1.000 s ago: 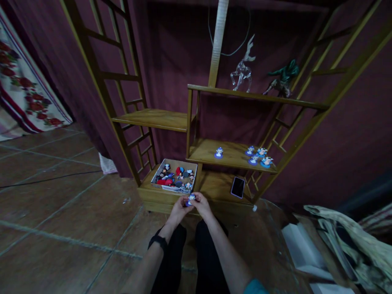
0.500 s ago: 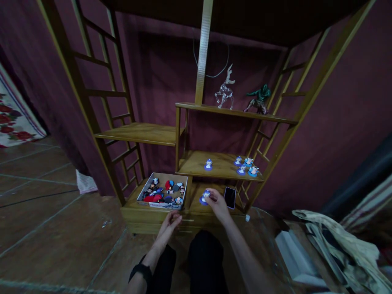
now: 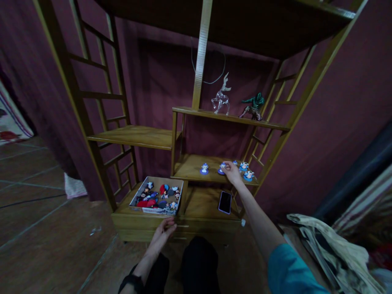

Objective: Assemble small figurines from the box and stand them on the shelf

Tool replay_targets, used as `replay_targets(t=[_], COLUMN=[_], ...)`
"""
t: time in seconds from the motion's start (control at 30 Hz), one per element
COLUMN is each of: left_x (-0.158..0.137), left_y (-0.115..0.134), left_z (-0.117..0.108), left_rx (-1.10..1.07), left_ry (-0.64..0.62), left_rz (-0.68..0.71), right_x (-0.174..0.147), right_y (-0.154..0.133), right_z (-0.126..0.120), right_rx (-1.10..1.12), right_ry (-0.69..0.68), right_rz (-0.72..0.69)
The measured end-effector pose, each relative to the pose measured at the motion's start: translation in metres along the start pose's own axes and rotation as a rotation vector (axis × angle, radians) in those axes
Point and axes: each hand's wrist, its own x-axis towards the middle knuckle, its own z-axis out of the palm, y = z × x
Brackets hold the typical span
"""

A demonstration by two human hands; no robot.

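Observation:
My right hand (image 3: 232, 172) pinches a small purple-and-white figurine (image 3: 221, 168) on a round purple base, at the middle right shelf (image 3: 190, 165). Whether its base touches the wood I cannot tell. Left of it stands a similar purple figurine (image 3: 204, 169). Beyond my fingers are another purple figurine (image 3: 234, 162), partly covered, and two blue-based figurines (image 3: 244, 166). My left hand (image 3: 165, 229) hovers before the drawer front, its fingers loosely curled and holding nothing. Just above it, a shallow cardboard box (image 3: 180, 196) holds several jumbled small figures.
A phone (image 3: 225, 202) lies on the lower shelf. Above, a clear deer figure (image 3: 221, 98) and a green crouching figure (image 3: 254, 105) stand on the upper shelf (image 3: 199, 111). Wooden uprights frame the unit. Cloth (image 3: 333, 245) is heaped at right.
My right hand has carried the figurine up from beside the phone to the middle shelf, right of the lone figurine. My left hand stays low near the box. The view has shifted slightly.

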Motion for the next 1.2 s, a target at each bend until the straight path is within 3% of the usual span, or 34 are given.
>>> replay_targets(t=[0.3, 0.73, 0.87, 1.03, 1.2], left_x=[0.007, 0.002, 0.000, 0.002, 0.003], left_y=[-0.010, 0.000, 0.004, 0.001, -0.006], left_z=[-0.004, 0.002, 0.002, -0.003, -0.011], left_rx=[0.017, 0.054, 0.072, 0.088, 0.156], left_ry=[-0.033, -0.026, -0.028, 0.017, 0.179], left_rz=[0.018, -0.002, -0.005, 0.035, 0.086], right_x=[0.002, -0.008, -0.015, -0.071, -0.147], right_y=[0.016, 0.015, 0.004, -0.024, -0.033], right_z=[0.005, 0.000, -0.003, 0.007, 0.043], right_rx=[-0.104, -0.172, -0.197, -0.198, -0.159], right_ry=[0.012, -0.069, -0.026, 0.146, -0.077], right_rz=[0.025, -0.021, -0.111, -0.309, -0.301])
